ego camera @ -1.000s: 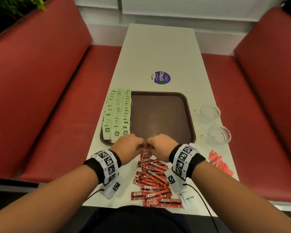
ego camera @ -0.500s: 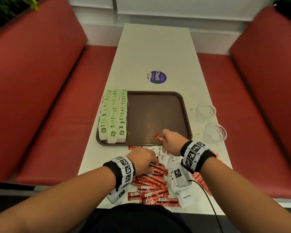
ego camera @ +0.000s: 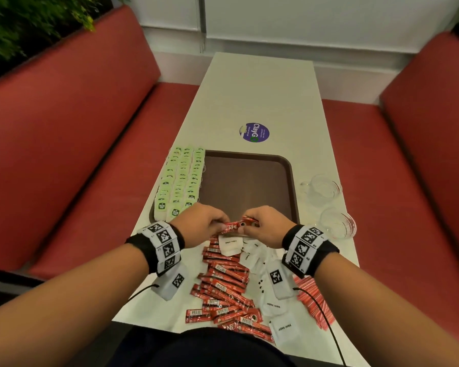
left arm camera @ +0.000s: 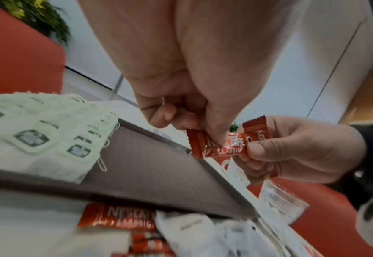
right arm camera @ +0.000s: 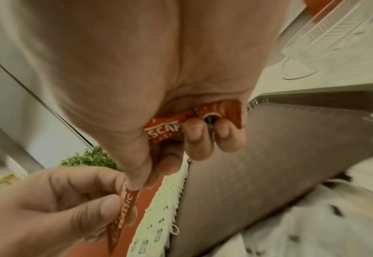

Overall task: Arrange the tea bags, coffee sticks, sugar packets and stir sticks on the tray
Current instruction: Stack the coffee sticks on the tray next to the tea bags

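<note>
Both hands meet over the tray's [ego camera: 289,181] six o'clock rim, and between them they pinch red coffee sticks: the left hand [ego camera: 200,225] grips one held stick [left arm camera: 216,144] by its end, and the right hand [ego camera: 265,225] clamps the other end plus at least one more stick curled into its fingers [right arm camera: 195,133]. How many it holds in all I cannot tell, as the palm hides them. Three rows of green tea bags [ego camera: 182,181] overlap along the tray's nine o'clock side; each row is too blurred to count. Toward six o'clock on the tabletop [ego camera: 257,94] lies a loose heap of coffee sticks [ego camera: 223,287], far more than a dozen, partly under the wrists. White sugar packets [ego camera: 285,329] scatter at five o'clock, about six showing. A red bundle of stir sticks [ego camera: 313,300] is half covered by the right forearm. Two clear cups [ego camera: 322,189] stand at three o'clock, and one round purple sticker [ego camera: 255,132] sits at twelve
</note>
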